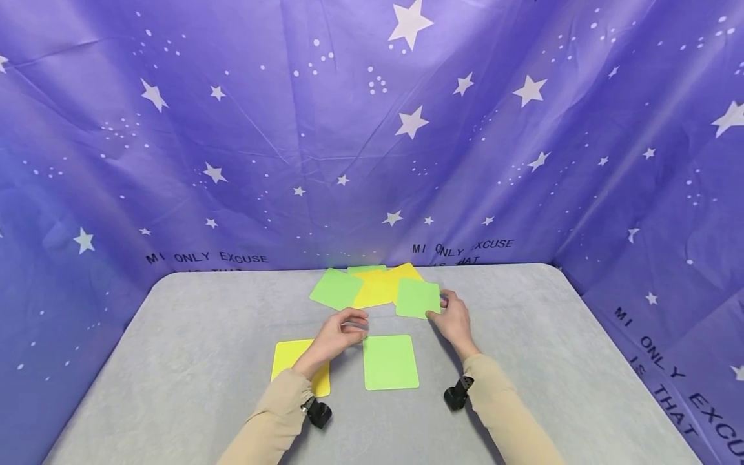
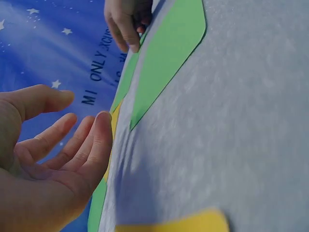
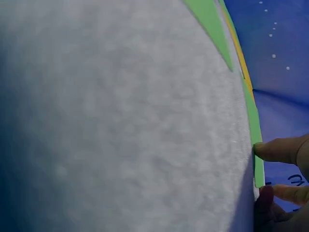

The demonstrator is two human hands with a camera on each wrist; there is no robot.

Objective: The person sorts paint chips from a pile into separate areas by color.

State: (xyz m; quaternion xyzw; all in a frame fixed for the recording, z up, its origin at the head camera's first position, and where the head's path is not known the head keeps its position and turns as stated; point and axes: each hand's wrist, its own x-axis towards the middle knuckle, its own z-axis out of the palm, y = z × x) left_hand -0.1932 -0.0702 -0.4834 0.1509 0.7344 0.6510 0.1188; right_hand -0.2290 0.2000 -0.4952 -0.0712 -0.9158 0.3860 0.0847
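Note:
On the grey table [image 1: 523,361], my right hand [image 1: 437,309] pinches the right edge of a green card [image 1: 415,298] between fingers and thumb. The right wrist view shows those fingertips [image 3: 277,151] on that card's thin edge [image 3: 259,164]. My left hand [image 1: 356,325] hovers just left of it with loosely curled fingers and holds nothing. Its open palm [image 2: 63,154] shows in the left wrist view. Beyond it there lies a green card [image 2: 169,53] with the other hand [image 2: 125,19] at its far edge.
Behind the hands a loose overlapping heap holds another green card [image 1: 336,289] and yellow cards [image 1: 378,287]. A single green card [image 1: 391,361] lies near me, and a yellow card [image 1: 289,361] sits partly under my left forearm. A purple star-print cloth [image 1: 372,129] walls the table.

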